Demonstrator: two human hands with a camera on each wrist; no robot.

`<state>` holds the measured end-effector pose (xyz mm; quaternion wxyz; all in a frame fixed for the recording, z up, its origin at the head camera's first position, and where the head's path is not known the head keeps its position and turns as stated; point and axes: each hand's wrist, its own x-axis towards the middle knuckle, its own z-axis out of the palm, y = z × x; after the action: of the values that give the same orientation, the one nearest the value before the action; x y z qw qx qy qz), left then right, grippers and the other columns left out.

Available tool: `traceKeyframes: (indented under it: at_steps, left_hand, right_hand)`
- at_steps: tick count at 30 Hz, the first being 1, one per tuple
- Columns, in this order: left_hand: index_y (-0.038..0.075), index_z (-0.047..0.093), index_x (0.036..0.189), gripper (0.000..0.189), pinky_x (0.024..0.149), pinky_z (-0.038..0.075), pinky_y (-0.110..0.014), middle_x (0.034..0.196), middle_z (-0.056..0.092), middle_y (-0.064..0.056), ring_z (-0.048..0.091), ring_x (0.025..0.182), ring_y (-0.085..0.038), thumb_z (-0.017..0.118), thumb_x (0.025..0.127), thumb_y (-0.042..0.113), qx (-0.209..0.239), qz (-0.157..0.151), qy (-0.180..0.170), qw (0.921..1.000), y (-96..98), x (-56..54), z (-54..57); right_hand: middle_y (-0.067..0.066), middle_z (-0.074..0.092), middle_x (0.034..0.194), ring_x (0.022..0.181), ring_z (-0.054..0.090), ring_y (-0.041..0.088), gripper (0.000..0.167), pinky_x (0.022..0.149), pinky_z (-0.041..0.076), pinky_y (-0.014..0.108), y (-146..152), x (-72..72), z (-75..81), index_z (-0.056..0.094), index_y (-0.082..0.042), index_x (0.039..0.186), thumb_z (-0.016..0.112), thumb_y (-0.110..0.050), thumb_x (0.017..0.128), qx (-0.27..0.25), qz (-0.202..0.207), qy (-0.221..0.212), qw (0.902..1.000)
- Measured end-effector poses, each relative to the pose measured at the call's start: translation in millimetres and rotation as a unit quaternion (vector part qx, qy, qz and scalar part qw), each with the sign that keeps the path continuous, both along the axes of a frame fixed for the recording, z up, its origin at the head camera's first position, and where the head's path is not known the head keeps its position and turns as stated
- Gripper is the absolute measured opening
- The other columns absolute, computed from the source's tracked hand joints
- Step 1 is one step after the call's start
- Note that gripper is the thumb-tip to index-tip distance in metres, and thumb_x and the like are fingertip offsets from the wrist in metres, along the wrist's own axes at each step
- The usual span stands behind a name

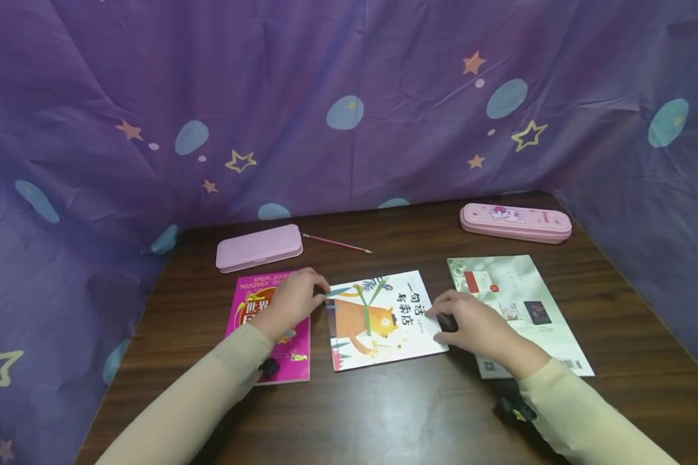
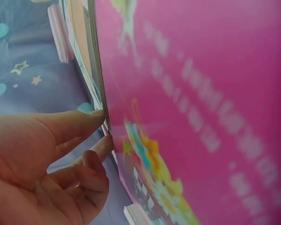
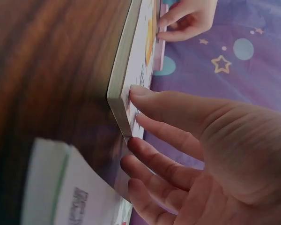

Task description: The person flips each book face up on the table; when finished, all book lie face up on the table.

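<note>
A white picture book [image 1: 378,323] with an orange animal on its cover lies flat mid-table. My left hand [image 1: 296,297] reaches over a magenta book [image 1: 296,371], its thumb and forefinger at the white book's left edge. In the left wrist view, the left hand [image 2: 51,164] has its other fingers bent inward, beside the large magenta cover [image 2: 201,70]. At the white book's right edge is my right hand [image 1: 471,320]. The right wrist view has the right thumb [image 3: 154,101] on the cover near a corner, with the other fingers spread along the edge.
A pale green book [image 1: 535,290] lies at the right, partly under my right forearm. Behind are a plain pink case [image 1: 260,248], a red pencil [image 1: 337,243] and a pink pencil case [image 1: 518,223] with a rabbit picture. A purple patterned cloth [image 1: 349,161] surrounds the table.
</note>
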<state>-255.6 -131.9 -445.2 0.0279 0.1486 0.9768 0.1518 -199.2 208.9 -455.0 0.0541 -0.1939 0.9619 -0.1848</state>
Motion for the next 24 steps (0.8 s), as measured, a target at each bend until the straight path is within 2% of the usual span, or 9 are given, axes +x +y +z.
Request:
traceKeyframes:
  at_steps: [3, 7, 13, 19, 24]
  left_hand:
    - [0.016, 0.079, 0.105, 0.015, 0.099, 0.054, -0.043, 0.111, 0.072, -0.006, 0.069, 0.109, -0.027, 0.080, 0.089, 0.015, 0.011, -0.008, -0.003, 0.9999, -0.2, -3.6, -0.9]
    - [0.016, 0.080, 0.100, 0.011, 0.101, 0.053, -0.043, 0.109, 0.075, -0.006, 0.070, 0.109, -0.028, 0.081, 0.089, 0.016, 0.023, -0.017, 0.001, 0.9996, -0.4, -7.7, -1.5]
    - [0.016, 0.080, 0.100, 0.012, 0.102, 0.052, -0.044, 0.111, 0.076, -0.006, 0.069, 0.111, -0.028, 0.082, 0.088, 0.019, 0.028, -0.012, -0.017, 0.9994, 0.2, -9.6, -1.6]
    - [0.016, 0.079, 0.098, 0.013, 0.104, 0.050, -0.044, 0.109, 0.076, -0.005, 0.069, 0.110, -0.027, 0.084, 0.086, 0.018, 0.023, -0.003, -0.029, 0.9993, 0.3, -8.3, -3.0]
    - [0.016, 0.077, 0.094, 0.012, 0.096, 0.054, -0.041, 0.101, 0.076, -0.003, 0.069, 0.100, -0.022, 0.085, 0.085, 0.018, 0.022, -0.005, -0.039, 0.9990, -1.6, -5.3, -2.7]
  right_hand:
    - [0.012, 0.069, 0.117, 0.110, 0.066, 0.032, 0.037, 0.097, 0.053, 0.054, 1.2, 7.2, 1.0, 0.079, -0.011, 0.111, 0.090, -0.020, 0.077, -0.008, 0.006, 0.009, 0.9999]
    - [0.012, 0.069, 0.118, 0.111, 0.066, 0.033, 0.039, 0.097, 0.053, 0.055, 0.1, 14.4, 3.2, 0.079, -0.012, 0.112, 0.091, -0.021, 0.076, -0.011, 0.001, -0.001, 0.9999]
    - [0.012, 0.067, 0.120, 0.112, 0.065, 0.033, 0.044, 0.096, 0.053, 0.054, -0.5, 21.1, 2.7, 0.078, -0.011, 0.113, 0.093, -0.023, 0.073, -0.007, 0.000, 0.007, 1.0000]
    - [0.012, 0.067, 0.121, 0.113, 0.065, 0.034, 0.043, 0.097, 0.053, 0.054, -0.5, 20.2, 1.3, 0.079, -0.011, 0.114, 0.093, -0.021, 0.074, 0.001, -0.003, 0.005, 1.0000]
    - [0.013, 0.068, 0.122, 0.115, 0.065, 0.034, 0.043, 0.099, 0.052, 0.054, 0.6, 12.2, 2.7, 0.078, -0.011, 0.115, 0.092, -0.017, 0.075, 0.003, 0.003, -0.006, 1.0000]
